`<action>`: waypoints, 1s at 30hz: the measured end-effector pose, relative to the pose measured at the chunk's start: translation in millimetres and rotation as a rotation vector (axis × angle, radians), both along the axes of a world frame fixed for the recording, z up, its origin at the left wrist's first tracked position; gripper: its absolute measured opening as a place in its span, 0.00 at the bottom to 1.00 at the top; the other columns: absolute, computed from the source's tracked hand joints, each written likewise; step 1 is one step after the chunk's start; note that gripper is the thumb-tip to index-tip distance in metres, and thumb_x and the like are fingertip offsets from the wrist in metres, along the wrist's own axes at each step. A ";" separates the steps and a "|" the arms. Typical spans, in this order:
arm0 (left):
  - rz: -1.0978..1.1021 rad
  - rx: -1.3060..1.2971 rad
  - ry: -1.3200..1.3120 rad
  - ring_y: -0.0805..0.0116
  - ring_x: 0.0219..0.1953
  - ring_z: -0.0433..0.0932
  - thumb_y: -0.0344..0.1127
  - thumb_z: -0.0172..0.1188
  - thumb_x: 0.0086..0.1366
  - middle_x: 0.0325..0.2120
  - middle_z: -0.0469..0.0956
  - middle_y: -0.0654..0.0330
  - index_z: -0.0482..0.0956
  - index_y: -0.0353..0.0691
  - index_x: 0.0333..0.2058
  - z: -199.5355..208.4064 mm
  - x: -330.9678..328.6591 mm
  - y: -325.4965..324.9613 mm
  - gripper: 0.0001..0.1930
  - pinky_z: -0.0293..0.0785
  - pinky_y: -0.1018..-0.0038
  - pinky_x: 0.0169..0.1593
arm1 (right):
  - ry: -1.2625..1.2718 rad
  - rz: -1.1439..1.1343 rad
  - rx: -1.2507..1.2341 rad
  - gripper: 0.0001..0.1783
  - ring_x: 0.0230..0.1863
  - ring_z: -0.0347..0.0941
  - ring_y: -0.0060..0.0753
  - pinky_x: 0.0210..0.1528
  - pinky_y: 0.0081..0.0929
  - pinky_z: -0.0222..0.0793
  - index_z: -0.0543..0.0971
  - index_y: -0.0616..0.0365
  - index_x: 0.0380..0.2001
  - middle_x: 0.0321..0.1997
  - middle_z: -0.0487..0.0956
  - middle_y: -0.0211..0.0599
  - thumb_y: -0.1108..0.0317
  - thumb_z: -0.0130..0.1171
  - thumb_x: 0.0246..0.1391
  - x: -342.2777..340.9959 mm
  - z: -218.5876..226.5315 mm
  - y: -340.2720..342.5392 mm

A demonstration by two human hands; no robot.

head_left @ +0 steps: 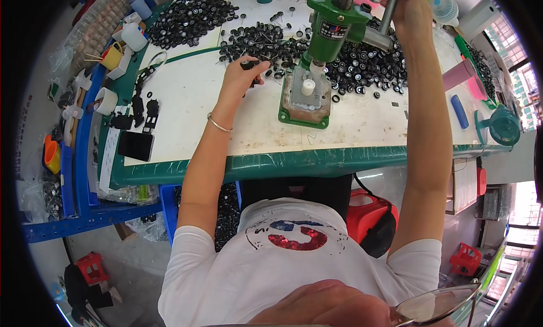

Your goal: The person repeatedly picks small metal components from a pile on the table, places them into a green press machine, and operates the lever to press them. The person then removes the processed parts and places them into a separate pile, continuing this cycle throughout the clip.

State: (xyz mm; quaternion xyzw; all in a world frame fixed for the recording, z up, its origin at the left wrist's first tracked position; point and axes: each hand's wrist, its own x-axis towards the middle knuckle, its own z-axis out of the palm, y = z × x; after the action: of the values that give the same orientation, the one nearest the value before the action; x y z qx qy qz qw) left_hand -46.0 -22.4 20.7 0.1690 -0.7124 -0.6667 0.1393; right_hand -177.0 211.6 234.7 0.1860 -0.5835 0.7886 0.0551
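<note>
A green hand press (331,30) stands on the white tabletop. On its base plate (305,95), a short white post (308,87) points up, with no black part on it. My right hand (412,13) is up at the press's metal lever (390,10), with its fingers closed round the bar and partly cut off by the top edge. To the left of the press, my left hand (240,78) is curled around small black round parts beside the pile. Black pieces show between its fingers. Small black wheels (362,67) on thin metal pins lie heaped behind and beside the press.
Another heap of black wheels (189,18) sits at the back left. A phone (136,145) and black strap pieces (151,115) lie at the left edge. To the right are a blue bar (459,112), a pink cup (458,75) and a small green fan (502,125).
</note>
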 end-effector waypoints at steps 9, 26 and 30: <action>0.148 -0.972 -0.315 0.54 0.33 0.81 0.49 0.66 0.53 0.28 0.82 0.51 0.83 0.43 0.36 -6.1 -19.6 16.7 0.17 0.76 0.61 0.37 | -0.042 -0.033 0.706 0.16 0.28 0.74 0.22 0.28 0.23 0.70 0.79 0.58 0.37 0.28 0.77 0.30 0.55 0.58 0.56 -24.6 -156.3 95.7; 0.100 -1.013 -0.260 0.54 0.37 0.81 0.33 0.59 0.52 0.32 0.82 0.53 0.83 0.48 0.39 -13.1 -6.6 10.9 0.14 0.76 0.62 0.39 | 0.293 0.058 1.082 0.12 0.30 0.73 0.34 0.35 0.30 0.69 0.78 0.58 0.38 0.36 0.77 0.36 0.71 0.63 0.48 3.8 -228.4 116.5; -0.028 -0.458 -0.304 0.71 0.26 0.78 0.32 0.67 0.51 0.25 0.81 0.59 0.82 0.38 0.38 -14.0 -5.9 1.4 0.14 0.70 0.77 0.30 | 0.372 -0.104 1.005 0.12 0.29 0.69 0.20 0.34 0.20 0.67 0.78 0.60 0.42 0.32 0.77 0.31 0.73 0.60 0.53 4.1 -236.2 110.5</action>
State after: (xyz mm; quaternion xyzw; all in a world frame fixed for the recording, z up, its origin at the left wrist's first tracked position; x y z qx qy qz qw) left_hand -51.9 -21.0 6.8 0.2213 -0.8596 -0.4571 0.0564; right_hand -172.9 322.1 -1.5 0.2968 -0.8779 0.3621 0.1006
